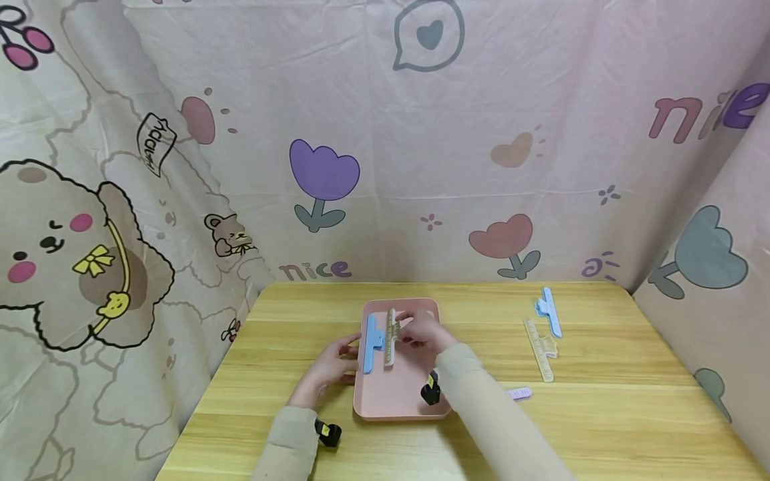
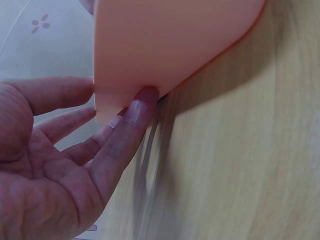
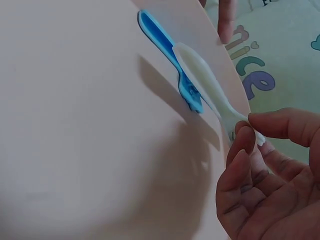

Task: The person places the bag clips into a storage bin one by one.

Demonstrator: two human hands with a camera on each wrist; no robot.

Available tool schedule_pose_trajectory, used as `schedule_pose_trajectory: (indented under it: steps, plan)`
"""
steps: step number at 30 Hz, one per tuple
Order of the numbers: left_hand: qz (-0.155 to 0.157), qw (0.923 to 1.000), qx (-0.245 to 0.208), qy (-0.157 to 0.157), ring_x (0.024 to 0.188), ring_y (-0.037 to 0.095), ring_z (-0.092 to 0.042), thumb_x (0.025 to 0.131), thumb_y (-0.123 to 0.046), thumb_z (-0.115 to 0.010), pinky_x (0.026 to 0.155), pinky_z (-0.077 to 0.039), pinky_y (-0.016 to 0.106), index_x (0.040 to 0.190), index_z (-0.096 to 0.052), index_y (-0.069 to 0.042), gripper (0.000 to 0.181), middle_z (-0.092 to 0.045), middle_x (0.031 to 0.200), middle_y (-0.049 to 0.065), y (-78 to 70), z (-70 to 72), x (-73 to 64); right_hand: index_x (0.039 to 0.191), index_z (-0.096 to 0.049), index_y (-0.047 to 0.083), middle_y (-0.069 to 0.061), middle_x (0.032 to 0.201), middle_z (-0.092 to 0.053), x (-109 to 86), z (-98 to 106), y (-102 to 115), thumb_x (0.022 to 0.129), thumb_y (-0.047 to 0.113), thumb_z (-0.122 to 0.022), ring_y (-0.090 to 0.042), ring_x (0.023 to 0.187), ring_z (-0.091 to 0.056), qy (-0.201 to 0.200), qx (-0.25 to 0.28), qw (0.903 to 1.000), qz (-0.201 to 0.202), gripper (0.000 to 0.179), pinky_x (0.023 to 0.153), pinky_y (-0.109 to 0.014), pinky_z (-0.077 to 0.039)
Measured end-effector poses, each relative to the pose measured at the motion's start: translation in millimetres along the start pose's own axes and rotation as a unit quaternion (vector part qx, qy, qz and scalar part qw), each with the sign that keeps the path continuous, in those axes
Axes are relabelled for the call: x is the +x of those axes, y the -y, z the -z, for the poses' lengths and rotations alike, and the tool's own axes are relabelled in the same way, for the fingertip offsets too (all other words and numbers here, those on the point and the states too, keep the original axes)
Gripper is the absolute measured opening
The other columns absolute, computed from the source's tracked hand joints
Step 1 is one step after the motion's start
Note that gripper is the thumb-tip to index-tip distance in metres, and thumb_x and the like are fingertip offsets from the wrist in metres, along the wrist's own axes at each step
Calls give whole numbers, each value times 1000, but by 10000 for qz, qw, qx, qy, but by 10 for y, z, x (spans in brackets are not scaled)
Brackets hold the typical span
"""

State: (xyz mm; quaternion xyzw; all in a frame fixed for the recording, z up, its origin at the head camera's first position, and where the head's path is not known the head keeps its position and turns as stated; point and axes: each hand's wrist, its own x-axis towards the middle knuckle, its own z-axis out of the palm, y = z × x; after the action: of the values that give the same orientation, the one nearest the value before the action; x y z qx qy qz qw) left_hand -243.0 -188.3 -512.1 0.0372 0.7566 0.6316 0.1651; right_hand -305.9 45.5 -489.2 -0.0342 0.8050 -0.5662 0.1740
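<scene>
Clear clip (image 1: 390, 339) is pinched by right hand (image 1: 423, 330) over tray (image 1: 402, 398), lower centre of frame, beside blue clip (image 1: 369, 344). Tray's left side is touched by left hand (image 1: 329, 365), fingers loose.

Long beige sleeves (image 1: 287, 442) are worn, and beside each of them a small black camera (image 1: 333, 437), marked with yellow, is mounted.

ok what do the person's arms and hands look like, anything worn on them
Long, plain beige sleeves cover both arms. A small black device with a yellow patch sits at each wrist. The left hand and right hand are bare, without gloves.
</scene>
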Motion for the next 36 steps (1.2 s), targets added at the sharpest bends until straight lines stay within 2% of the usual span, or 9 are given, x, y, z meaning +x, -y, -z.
schedule_pose_trajectory:
  steps: [7,12,17,19,25,29,33,36]
  plan:
    - [33,10000,53,-21,102,34,-60,86,9,-62,75,-58,44,151,-34,-1,71,-48,127,28,9,-5,10,126,-60,-1,-9,77,-64,-8,-59,0,80,-3,-68,-21,62,-57,82,-114,9999,-98,47,52,-28,-49]
    - [13,10000,73,27,102,33,-60,87,8,-62,75,-58,44,151,-33,0,71,-48,128,28,9,-6,19,135,-56,1,-13,79,-66,-39,-73,2,84,-1,-67,-22,63,-59,354,-263,9989,-155,53,57,-31,-54]
    - [54,10000,-11,30,101,32,-60,87,8,-62,77,-58,44,152,-32,-1,72,-48,128,27,9,-1,27,139,-53,3,-15,85,-67,-80,-42,19,84,3,-70,-24,66,-61,298,-449,9983,-219,57,62,-38,-56]
    - [54,10000,-8,26,101,31,-60,86,8,-62,77,-58,44,152,-32,-1,72,-47,128,26,10,0,30,138,-53,2,-14,86,-67,-99,-8,17,84,6,-70,-25,68,-63,312,-516,9981,-137,57,65,-40,-57]
    - [60,10000,10,35,102,32,-60,87,7,-64,77,-58,44,152,-32,-2,73,-47,129,27,5,-2,27,132,-54,-3,-13,90,-67,-170,151,-7,86,8,-69,-25,74,-65,491,-287,9981,251,50,66,-41,-58]
    - [66,10000,25,15,102,32,-60,87,6,-64,77,-58,45,152,-33,-2,72,-47,128,26,2,-6,25,128,-57,-2,-14,101,-65,-309,268,28,88,11,-70,-27,81,-67,406,-245,9978,465,45,67,-40,-58]
    - [80,9999,66,-28,101,33,-60,87,7,-64,77,-58,45,151,-34,-2,72,-48,127,26,0,-11,21,128,-58,1,-11,98,-65,-469,378,56,89,12,-69,-32,85,-67,275,-191,9980,535,42,66,-38,-57]
    - [81,9999,58,-24,100,32,-60,86,7,-64,77,-58,45,151,-34,-2,72,-47,126,26,7,-13,27,131,-55,0,-11,97,-65,-572,476,35,90,11,-67,-37,89,-66,378,-47,9969,684,44,65,-36,-56]
